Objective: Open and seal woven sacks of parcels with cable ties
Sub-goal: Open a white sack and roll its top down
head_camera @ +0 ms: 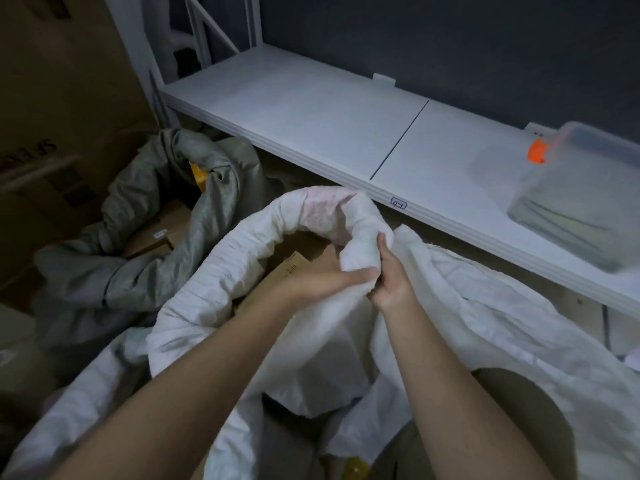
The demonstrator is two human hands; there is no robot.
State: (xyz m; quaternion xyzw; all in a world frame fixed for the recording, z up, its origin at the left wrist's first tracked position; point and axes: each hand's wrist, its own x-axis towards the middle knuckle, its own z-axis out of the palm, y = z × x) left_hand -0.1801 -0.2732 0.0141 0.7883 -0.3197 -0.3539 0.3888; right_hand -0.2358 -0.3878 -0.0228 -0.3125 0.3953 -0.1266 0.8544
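Both hands, the left hand [325, 278] and right hand [391, 282], grip the rolled rim of the white sack [263, 237] on the floor (boxes inside). No tie is on yet, so sealing is left.

A small blue-outlined label [398, 203] on the front edge of the white shelf [311, 112], at centre, carries handwritten marks too small to read. On the big cardboard box [52, 98] at far left, upside-down dark print appears to begin "SF EX", the rest blurred. A brown parcel [291, 268] inside the near white sack [214, 289] bears tiny illegible print.
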